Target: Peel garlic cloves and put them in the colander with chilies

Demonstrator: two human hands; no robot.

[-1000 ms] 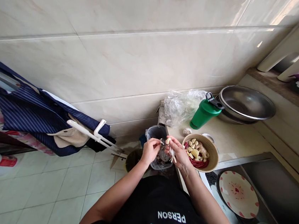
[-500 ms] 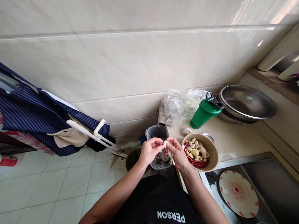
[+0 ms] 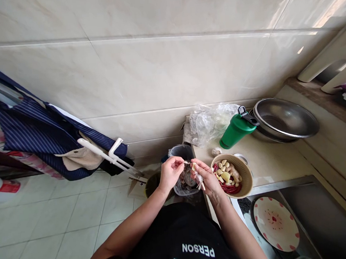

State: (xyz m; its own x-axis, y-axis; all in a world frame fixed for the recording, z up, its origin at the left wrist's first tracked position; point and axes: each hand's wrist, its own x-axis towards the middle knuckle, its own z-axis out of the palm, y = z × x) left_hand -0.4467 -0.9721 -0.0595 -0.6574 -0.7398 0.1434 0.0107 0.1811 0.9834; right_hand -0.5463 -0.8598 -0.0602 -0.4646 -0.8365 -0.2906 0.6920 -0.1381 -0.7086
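Over the trash bin [image 3: 179, 150], my left hand [image 3: 172, 173] pinches a small pale scrap of garlic skin [image 3: 186, 162] between thumb and fingertips. My right hand [image 3: 207, 176] is closed around garlic: a pale clove [image 3: 193, 166] shows at the thumb and fingertips, and a garlic piece with whitish stalk ends [image 3: 200, 183] sticks out below the palm. Just right of that hand sits a beige plastic basket [image 3: 246, 171] holding peeled garlic cloves [image 3: 222, 168], ginger [image 3: 234, 174] and dried red chilies [image 3: 232, 189]. A whole garlic bulb [image 3: 216, 151] lies on the counter behind the basket.
On the counter [image 3: 275, 162] stand a green shaker bottle [image 3: 237, 130], clear plastic bags [image 3: 209, 121] and metal bowls [image 3: 286, 117]. A spotted plate [image 3: 276, 224] rests in the sink area at lower right. Striped cloth [image 3: 34, 131] and a white rack [image 3: 101, 153] are at left.
My hands have parted slightly. The left has drawn leftward with a bit of skin, while the right keeps the clove and the stalked garlic piece.
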